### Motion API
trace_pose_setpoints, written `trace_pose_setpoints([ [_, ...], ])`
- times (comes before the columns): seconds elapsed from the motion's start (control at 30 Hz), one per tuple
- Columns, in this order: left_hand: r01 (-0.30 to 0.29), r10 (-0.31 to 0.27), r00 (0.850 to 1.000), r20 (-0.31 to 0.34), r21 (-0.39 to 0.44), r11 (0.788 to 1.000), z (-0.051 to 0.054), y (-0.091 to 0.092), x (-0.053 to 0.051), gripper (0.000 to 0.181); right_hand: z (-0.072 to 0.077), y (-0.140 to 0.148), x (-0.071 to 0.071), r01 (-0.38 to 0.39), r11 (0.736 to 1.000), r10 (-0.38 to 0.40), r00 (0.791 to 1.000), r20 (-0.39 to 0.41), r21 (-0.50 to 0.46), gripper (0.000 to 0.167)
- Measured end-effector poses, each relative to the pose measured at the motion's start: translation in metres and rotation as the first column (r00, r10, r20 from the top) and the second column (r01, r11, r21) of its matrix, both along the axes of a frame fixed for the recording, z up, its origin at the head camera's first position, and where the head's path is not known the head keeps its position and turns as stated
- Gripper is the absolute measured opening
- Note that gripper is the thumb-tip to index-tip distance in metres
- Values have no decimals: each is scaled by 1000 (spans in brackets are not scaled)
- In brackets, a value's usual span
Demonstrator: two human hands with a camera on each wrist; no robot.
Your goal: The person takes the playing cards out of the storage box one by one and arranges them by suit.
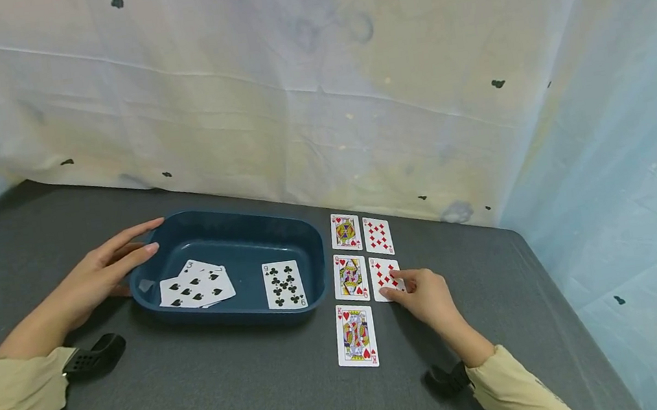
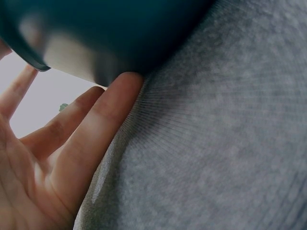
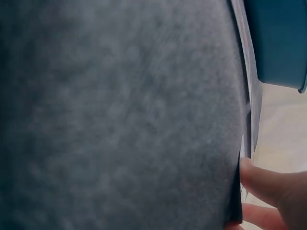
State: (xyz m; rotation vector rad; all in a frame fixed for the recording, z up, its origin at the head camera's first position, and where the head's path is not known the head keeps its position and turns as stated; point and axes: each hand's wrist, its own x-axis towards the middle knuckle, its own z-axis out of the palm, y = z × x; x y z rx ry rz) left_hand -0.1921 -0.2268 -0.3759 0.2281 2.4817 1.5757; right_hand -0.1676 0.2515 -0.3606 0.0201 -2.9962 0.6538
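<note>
In the head view I have the left arm [image 1: 23,397] coming in from the lower left, its left hand [image 1: 97,270] spread, fingers [image 1: 127,240] long and nearly straight; my left wrist view shows the palm and those fingers fanned apart. The right arm [image 1: 500,369] reaches up from the lower right. Its right hand [image 1: 424,293] is palm-down, thumb [image 1: 391,293] and index finger [image 1: 403,275] set opposite each other in a pinch.

A blue tub [image 1: 244,245] held black cards [image 1: 284,285], face up. Right of the tub, the right hand [image 1: 427,294] pinched a face-up red diamond card [image 1: 382,273]. The left hand [image 1: 92,276] touched the tub's left end.
</note>
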Motion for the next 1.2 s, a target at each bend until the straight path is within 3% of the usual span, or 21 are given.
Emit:
trace_pose_setpoints([
  [0.3,4,-4,1000,-5,9,1000,1,0,1,61,2,-3,1,34,994,-33,999,-12,103,39],
  [0.43,9,-9,1000,0,9,1000,1,0,1,61,9,-7,-3,37,999,-36,998,-61,21,41],
  [0.6,8,-8,1000,-1,10,1000,1,0,0,61,28,-31,-9,14,990,-31,993,-114,-141,47],
  [0.77,7,-7,1000,-4,10,1000,1,0,1,61,43,-73,-13,-77,950,28,987,-161,-302,40],
  [1.0,12,-11,1000,-25,36,999,-2,3,1,59,50,-130,-23,-249,851,190,967,-171,-463,34],
  [1.2,11,-10,1000,-21,48,999,-1,9,0,59,51,-166,-26,-278,839,280,958,-69,-467,36],
])
